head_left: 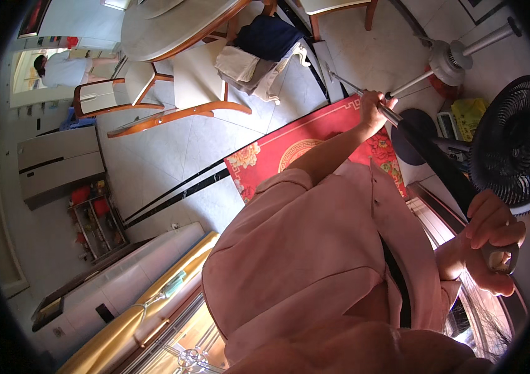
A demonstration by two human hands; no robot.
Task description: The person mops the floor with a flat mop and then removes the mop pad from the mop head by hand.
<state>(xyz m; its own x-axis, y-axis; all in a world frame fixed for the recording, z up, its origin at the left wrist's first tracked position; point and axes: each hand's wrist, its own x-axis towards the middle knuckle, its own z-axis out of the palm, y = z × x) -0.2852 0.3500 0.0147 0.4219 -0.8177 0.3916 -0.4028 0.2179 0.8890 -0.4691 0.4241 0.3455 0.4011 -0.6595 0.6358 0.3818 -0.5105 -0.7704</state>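
Note:
Both my hands are on a long-handled tool, apparently a flat mop, that slants across the right side. My left hand [373, 112] grips its metal pole [390, 115] partway along, above a red floor mat [311, 140] with flower patterns. Close to my body, my right hand [494, 243] is wrapped around the upper end of the black handle sleeve [438, 154]. A hanging loop [501, 260] at the handle's end shows by the right fingers. The pole's far end meets a narrow grey head [324, 63] on the tile floor.
A black fan [510, 145] stands close to the handle on the right, near a yellow bag [470, 114]. Beyond the mat are wooden chairs [199, 75], one holding folded cloths [265, 39], and a round-edged table [176, 28]. A person [64, 68] stands in the far left background.

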